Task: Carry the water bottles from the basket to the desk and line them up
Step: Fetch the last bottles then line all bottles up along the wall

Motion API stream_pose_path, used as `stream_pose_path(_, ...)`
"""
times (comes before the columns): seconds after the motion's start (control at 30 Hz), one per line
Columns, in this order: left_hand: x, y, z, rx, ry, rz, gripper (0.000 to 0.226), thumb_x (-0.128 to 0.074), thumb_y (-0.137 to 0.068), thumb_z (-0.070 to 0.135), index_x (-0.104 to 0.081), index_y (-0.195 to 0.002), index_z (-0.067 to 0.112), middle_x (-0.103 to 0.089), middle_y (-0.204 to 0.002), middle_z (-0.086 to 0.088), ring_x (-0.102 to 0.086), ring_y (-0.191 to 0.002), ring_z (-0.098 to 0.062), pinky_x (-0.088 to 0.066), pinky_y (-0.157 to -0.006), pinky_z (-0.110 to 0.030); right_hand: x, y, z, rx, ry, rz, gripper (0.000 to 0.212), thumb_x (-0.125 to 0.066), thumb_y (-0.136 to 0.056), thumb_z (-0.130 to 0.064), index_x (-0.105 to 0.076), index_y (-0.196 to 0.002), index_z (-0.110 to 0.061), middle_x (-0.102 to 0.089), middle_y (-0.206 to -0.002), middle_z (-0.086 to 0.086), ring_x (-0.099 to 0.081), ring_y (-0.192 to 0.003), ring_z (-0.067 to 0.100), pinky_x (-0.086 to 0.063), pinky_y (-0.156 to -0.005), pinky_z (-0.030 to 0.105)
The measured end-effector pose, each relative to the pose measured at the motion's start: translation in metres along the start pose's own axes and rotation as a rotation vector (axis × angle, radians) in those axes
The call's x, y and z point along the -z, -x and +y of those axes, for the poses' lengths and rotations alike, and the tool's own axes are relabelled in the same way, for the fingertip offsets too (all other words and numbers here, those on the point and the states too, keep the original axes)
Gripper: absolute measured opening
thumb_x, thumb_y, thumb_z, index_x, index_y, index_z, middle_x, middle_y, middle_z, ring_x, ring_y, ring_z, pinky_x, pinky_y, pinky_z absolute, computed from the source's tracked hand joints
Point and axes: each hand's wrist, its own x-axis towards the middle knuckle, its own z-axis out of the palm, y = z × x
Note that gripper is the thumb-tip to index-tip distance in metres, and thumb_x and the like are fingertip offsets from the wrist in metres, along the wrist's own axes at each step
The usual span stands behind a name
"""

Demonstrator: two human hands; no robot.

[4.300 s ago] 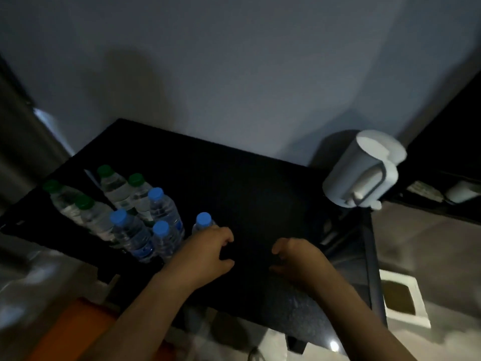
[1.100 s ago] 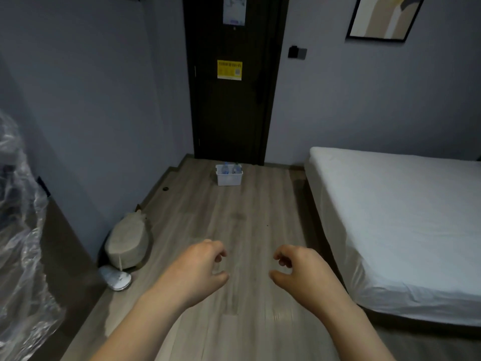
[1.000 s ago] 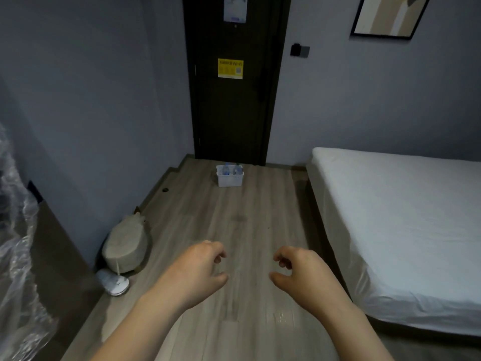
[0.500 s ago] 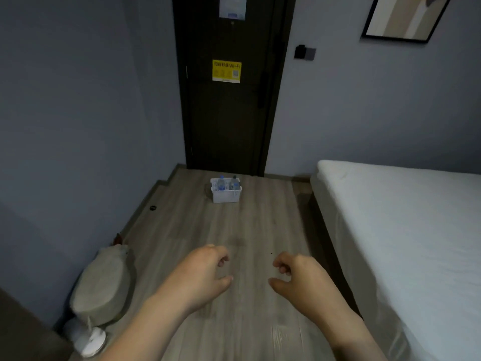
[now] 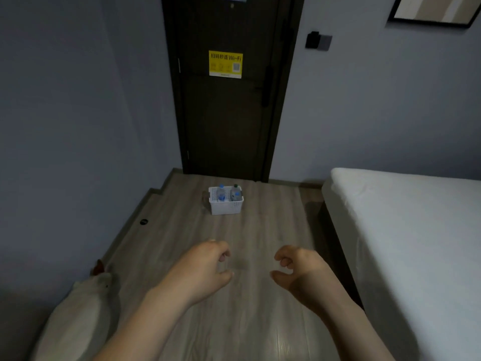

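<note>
Several water bottles (image 5: pixel 220 192) in white basket (image 5: pixel 226 207) on floor (image 5: pixel 263 225), left hand (image 5: pixel 205 269) and right hand (image 5: pixel 299 270) empty, fingers (image 5: pixel 224 254) loosely curled

white perforated plastic basket (image 5: pixel 226 207), wood-grain floor (image 5: pixel 250 321)

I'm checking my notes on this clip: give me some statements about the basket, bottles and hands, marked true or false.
1. The white basket stands on the floor near the dark door. True.
2. The left hand holds a bottle. False: it holds nothing, fingers loosely curled.
3. The basket holds water bottles. True.
4. The right hand touches the basket. False: it is empty, well short of it.
5. The bed is on the left. False: it is on the right.
</note>
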Motion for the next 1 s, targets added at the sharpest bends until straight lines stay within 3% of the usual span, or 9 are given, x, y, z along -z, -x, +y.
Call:
stream_pose_path(0.43,0.031,-0.225,-0.032,0.085,-0.010,0.043,0.028,-0.065,-0.082,0.032,-0.059,-0.108,0.023,-0.059,-0.110,0.006,-0.056,-0.102,-0.007,-0.041,-0.086,-0.018,0.068,-0.236,0.024,0.096,0.040,-0.020,0.038,-0.065,-0.086,-0.039,-0.058,-0.121,-0.027,-0.064,-0.114,-0.008,-0.061,-0.099,0.007,-0.052,-0.085,0.022)
stream_pose_path(0.57,0.034,-0.286,-0.059,0.102,0.019,0.033,0.030,-0.066,-0.082,0.033,-0.059,-0.110,0.024,-0.058,-0.110,0.009,-0.055,-0.101,-0.004,-0.038,-0.081,-0.013,0.074,-0.303,0.023,0.107,0.056,-0.019,0.037,-0.065,-0.085,-0.040,-0.059,-0.119,-0.028,-0.064,-0.113,-0.010,-0.061,-0.099,0.005,-0.051,-0.086,0.022)
stream_pose_path(0.77,0.055,-0.387,-0.111,0.117,0.067,0.014,0.031,-0.066,-0.081,0.034,-0.059,-0.109,0.025,-0.059,-0.112,0.009,-0.057,-0.103,-0.006,-0.046,-0.090,-0.023,0.079,-0.415,0.004,0.117,0.100,0.013,0.036,-0.065,-0.084,-0.041,-0.059,-0.118,-0.030,-0.063,-0.111,-0.011,-0.060,-0.096,0.003,-0.053,-0.085,0.022)
stream_pose_path(1.0,0.095,-0.499,-0.182,0.112,0.053,0.014,0.030,-0.066,-0.081,0.034,-0.058,-0.110,0.029,-0.058,-0.111,0.011,-0.057,-0.102,-0.005,-0.045,-0.084,-0.019,0.085,-0.544,-0.032,0.072,0.092,0.019,0.034,-0.068,-0.081,-0.042,-0.058,-0.113,-0.035,-0.060,-0.101,-0.015,-0.057,-0.087,0.001,-0.054,-0.079,0.021)
